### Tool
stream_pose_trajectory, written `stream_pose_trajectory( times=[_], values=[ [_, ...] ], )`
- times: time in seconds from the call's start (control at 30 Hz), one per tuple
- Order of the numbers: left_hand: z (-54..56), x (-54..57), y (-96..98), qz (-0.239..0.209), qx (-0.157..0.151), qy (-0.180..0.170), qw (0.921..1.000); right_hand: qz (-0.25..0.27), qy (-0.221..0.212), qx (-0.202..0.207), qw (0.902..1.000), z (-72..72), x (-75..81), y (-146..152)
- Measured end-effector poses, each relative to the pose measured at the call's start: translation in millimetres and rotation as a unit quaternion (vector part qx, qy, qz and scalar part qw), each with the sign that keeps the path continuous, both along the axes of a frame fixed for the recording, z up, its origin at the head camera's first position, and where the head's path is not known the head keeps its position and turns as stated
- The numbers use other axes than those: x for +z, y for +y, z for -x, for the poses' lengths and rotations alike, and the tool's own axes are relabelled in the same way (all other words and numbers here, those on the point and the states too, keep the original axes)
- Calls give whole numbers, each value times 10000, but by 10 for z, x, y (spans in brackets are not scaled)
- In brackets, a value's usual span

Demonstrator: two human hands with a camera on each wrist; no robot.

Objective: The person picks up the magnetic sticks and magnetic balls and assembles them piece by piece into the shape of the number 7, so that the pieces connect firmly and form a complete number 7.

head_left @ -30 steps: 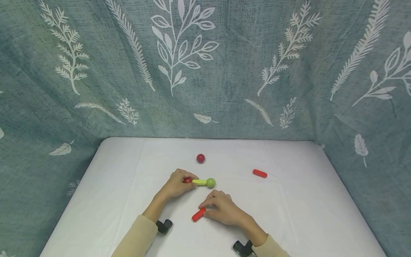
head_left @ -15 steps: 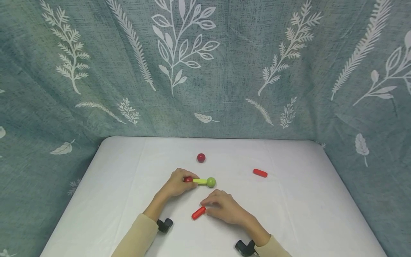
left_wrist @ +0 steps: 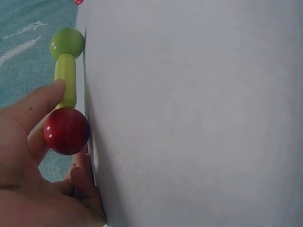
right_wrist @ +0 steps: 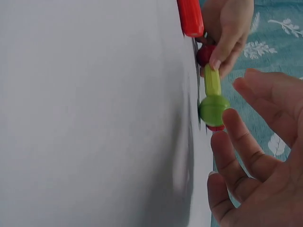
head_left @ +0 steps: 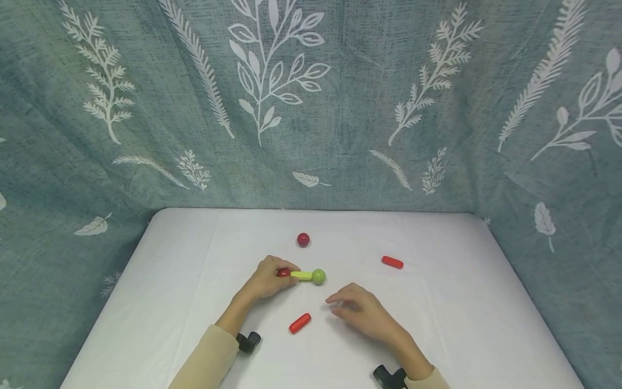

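Note:
My left hand (head_left: 269,278) pinches a yellow-green rod (left_wrist: 66,80) between thumb and fingers, near its red end. A dark red ball (left_wrist: 67,131) sits on that end, close to the palm, and a green ball (head_left: 318,276) on the other, so the three make a dumbbell shape. To the right, my right hand (head_left: 362,310) is held over the table with relaxed, spread fingers and nothing between them. Left of its fingertips a red rod (head_left: 299,323) lies slantwise on the table.
A second dark red ball (head_left: 303,240) lies farther back on the white table (head_left: 233,232). Another red rod (head_left: 392,262) is at the back right. Behind the table hangs a green-blue leaf-patterned cloth (head_left: 350,108).
My right hand has let go of the near red rod and moved away to the right, leaving it on the table. My left hand keeps its hold on the yellow-green rod.

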State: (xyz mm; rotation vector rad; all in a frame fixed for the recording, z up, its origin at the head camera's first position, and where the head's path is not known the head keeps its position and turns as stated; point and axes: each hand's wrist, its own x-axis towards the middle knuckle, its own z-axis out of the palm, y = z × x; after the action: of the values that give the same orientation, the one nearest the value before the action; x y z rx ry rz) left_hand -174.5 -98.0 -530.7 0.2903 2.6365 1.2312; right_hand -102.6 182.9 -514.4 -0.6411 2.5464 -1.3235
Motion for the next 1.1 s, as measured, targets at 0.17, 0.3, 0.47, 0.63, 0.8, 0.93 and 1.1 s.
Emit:
stream_pose_trajectory(
  times=[0.17,0.3,0.47,0.63,0.8,0.93,1.1],
  values=[
    [-10,10,-11,-52,19,-32,10000,-4,69,-230,9997,-7,-18,117],
    [-15,9,-17,-60,14,-23,10000,20,54,-373,9993,-17,-37,182],
    [-13,3,-19,-65,22,-1,10000,78,158,-512,9985,-26,-74,276],
    [-20,15,-19,-86,30,-24,10000,151,113,-750,9970,-17,-95,407],
    [-21,20,-19,-94,26,-59,9999,233,-21,-1079,9939,11,-71,572],
    [-18,24,-16,-102,28,-88,9999,66,162,-1381,9903,54,-37,726],
    [-7,12,-12,-62,-4,-57,10000,-130,426,-1930,9802,138,13,914]
  ],
)
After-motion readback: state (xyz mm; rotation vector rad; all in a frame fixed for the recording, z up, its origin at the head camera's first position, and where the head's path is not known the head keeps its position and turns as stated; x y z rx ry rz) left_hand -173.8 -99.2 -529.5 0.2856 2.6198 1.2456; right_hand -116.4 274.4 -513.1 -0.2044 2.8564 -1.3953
